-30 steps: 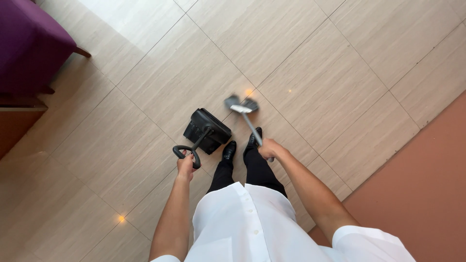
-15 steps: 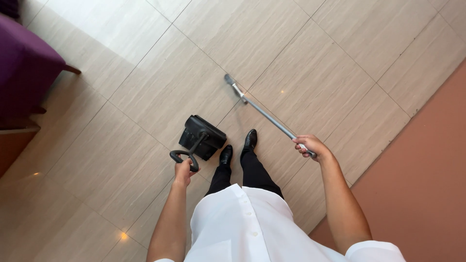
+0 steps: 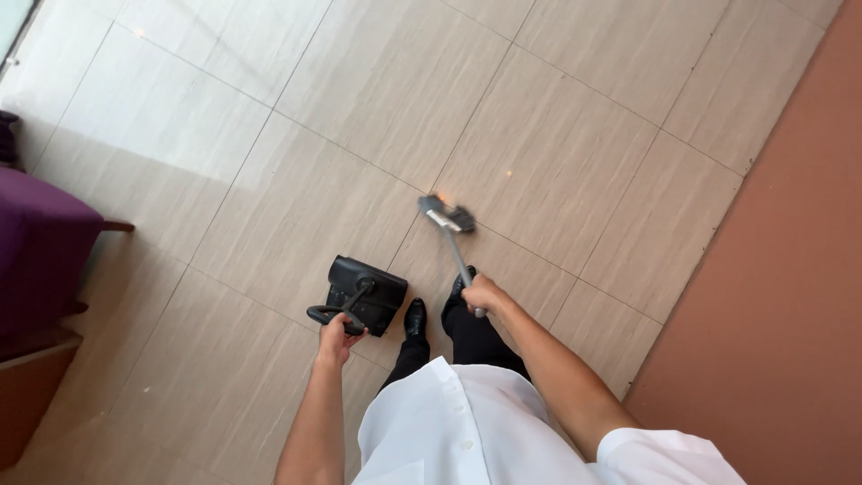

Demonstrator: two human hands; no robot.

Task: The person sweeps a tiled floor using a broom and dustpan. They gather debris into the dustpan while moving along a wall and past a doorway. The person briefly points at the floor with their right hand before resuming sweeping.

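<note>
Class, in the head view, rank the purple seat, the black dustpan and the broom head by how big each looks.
1. Purple seat, partly cut off by the frame edge.
2. Dustpan.
3. Broom head, clearly smallest.

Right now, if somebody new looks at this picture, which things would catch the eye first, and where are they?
First the black dustpan on the beige tiled floor, its looped handle gripped by the left hand just left of the black shoes. Next the broom, its dark head ahead of the feet, the right hand on its metal shaft. At the left edge stands a purple seat.
</note>
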